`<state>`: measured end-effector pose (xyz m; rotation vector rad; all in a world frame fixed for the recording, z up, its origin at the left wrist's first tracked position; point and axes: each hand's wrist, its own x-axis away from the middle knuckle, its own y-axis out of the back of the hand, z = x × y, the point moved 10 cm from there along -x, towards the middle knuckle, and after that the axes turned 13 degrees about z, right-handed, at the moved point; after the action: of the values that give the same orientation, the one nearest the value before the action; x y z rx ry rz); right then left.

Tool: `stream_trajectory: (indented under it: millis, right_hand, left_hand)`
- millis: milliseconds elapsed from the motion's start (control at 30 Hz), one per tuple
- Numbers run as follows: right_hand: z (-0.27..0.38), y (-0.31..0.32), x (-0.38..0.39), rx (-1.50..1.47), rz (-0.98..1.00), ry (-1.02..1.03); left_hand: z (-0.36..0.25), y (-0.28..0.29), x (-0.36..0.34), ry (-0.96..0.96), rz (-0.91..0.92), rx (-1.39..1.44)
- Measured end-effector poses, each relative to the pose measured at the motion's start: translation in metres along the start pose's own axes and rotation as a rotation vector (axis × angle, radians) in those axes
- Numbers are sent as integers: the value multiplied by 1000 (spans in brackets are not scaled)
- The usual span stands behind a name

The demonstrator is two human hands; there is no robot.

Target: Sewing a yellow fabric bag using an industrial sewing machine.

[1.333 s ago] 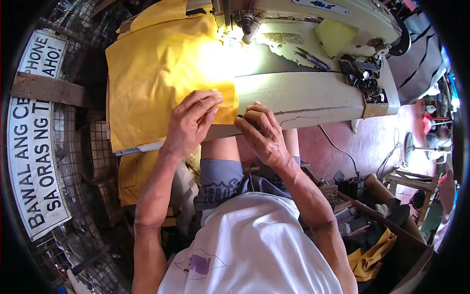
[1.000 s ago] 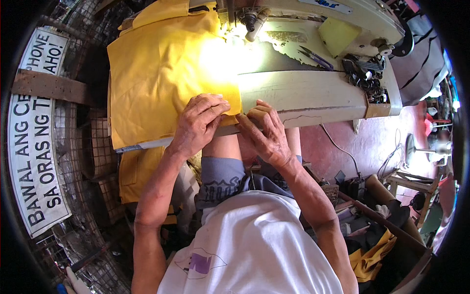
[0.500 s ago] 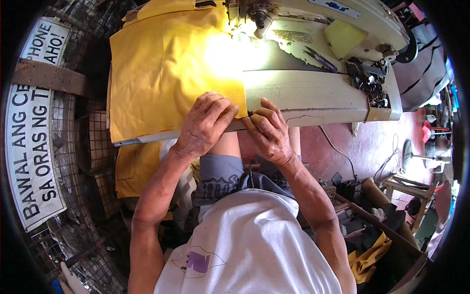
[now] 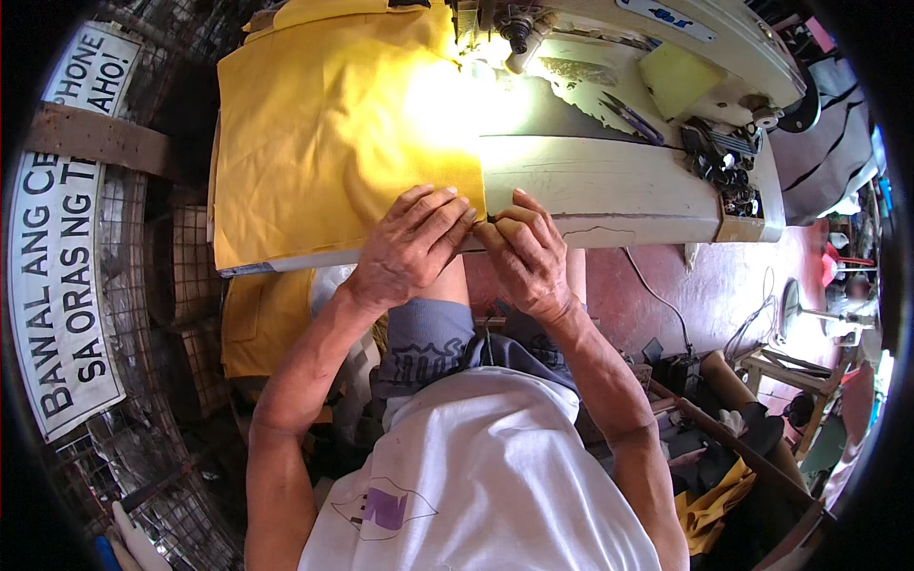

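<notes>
A white shirt (image 4: 486, 457) with one purple patch and one pair of grey shorts (image 4: 428, 343) sit nearest, and past them two bare hands meet at the near right corner of one large yellow cloth (image 4: 314, 152). The left hand (image 4: 409, 243) has its grip closed, bent fingers on top and thumb tucked low, pinching the cloth's near edge; the right hand (image 4: 533, 252) curls beside it, thumb and index finger nearly together at the corner, though I cannot tell whether that grip has hold of the fabric or of a small dark bit at its tips. The cloth lies flat over the left part of the bench (image 4: 609, 181), plain and smooth with soft creases, a straight right edge, and a glare washing its far right part almost white. One more yellow piece (image 4: 267, 324) hangs below the bench at left, and one crumpled yellow scrap (image 4: 719, 500) lies low at right. Farther across the bench are one dark pair of snips (image 4: 633, 119), a cluster of small metal parts (image 4: 725, 167) too jumbled to count, one pale yellow card (image 4: 678, 78) and one cream sewing machine (image 4: 743, 48) with its lamp lit.
</notes>
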<state>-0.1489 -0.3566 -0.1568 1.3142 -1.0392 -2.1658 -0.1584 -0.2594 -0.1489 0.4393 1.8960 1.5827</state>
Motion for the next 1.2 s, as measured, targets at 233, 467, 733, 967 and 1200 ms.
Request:
stream_trajectory:
  millis: [233,467,733,967,1200]
  right_hand:
    - [-27,4,6,-108,24,-196]
    - [-14,12,-9,-5,114,52]
    - [-1,5,-18,55,223,165]
    - [-1,-4,-16,20,261,120]
    - [0,-2,-21,2,329,67]
  left_hand:
    - [2,-3,2,37,-3,-10]
    - [0,2,-3,27,-8,-1]
    - [-2,9,-6,-13,30,-37]
    - [30,13,-14,89,63,305]
    - [45,2,-16,143,111,154]
